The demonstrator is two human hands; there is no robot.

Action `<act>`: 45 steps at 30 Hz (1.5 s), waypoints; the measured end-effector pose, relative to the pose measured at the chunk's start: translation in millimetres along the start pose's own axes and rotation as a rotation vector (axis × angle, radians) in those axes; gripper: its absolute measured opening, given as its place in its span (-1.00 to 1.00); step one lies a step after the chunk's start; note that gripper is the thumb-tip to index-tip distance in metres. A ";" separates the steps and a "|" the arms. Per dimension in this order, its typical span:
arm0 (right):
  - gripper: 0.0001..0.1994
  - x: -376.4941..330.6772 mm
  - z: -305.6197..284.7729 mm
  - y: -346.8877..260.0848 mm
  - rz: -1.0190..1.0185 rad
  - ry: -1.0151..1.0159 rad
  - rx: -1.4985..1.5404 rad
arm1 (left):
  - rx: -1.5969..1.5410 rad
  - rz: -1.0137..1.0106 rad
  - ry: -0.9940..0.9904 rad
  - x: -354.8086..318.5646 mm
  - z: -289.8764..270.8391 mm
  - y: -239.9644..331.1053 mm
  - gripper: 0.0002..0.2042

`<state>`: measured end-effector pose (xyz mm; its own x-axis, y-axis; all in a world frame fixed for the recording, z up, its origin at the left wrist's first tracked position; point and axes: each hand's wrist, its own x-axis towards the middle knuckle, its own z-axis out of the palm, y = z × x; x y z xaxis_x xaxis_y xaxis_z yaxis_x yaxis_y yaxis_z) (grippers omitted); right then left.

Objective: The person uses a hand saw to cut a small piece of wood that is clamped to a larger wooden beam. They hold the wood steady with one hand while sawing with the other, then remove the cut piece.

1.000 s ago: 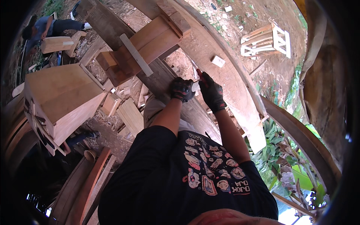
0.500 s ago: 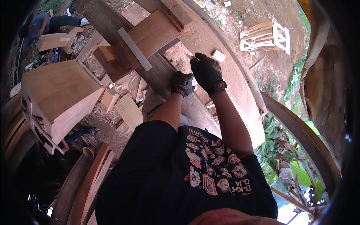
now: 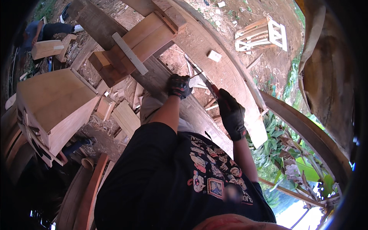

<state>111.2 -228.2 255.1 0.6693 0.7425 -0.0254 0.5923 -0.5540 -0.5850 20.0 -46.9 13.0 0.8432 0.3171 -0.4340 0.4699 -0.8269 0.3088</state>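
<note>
My left hand [image 3: 179, 86], in a black glove, presses down on a pale piece of wood [image 3: 198, 81] that lies on a long dark plank [image 3: 153, 74]. My right hand [image 3: 232, 115], also gloved, grips the reddish handle of a hand saw [image 3: 202, 76]. The thin blade runs up and to the left, past my left hand, across the pale piece. The right hand sits lower and to the right of the left one.
A wide curved board [image 3: 230, 73] runs beside the plank. Stacked timber blocks [image 3: 138, 38] lie above, and a large wooden box [image 3: 57, 103] stands at the left. A pale slatted stool [image 3: 262, 34] and a small block [image 3: 214, 56] sit on the dirt. Another person [image 3: 42, 30] crouches at the upper left.
My right hand pushed the saw forward past my left hand, then drew it back down and to the right. The left hand stayed pressed on the wood.
</note>
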 end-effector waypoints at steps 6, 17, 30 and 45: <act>-0.65 -59.5 -51.3 -17.2 -0.038 -0.050 -0.105 | -0.012 0.015 0.056 4.2 7.5 -2.2 -0.61; -0.62 -72.3 -90.9 -39.4 -0.071 -0.140 -0.185 | -0.067 -0.068 0.130 4.4 2.4 -3.8 -0.56; -0.57 -36.7 -93.3 -58.9 0.006 -0.207 -0.102 | -0.091 -0.110 0.188 4.1 -3.6 -3.1 -0.58; -0.57 89.0 188.7 129.1 -0.056 -0.129 -0.003 | -0.093 -0.094 0.115 10.4 -12.6 -2.3 -0.56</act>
<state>162.7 -162.7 24.3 0.5725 0.8142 -0.0968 0.6283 -0.5115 -0.5862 30.9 -35.8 18.4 0.8165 0.4459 -0.3669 0.5653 -0.7466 0.3507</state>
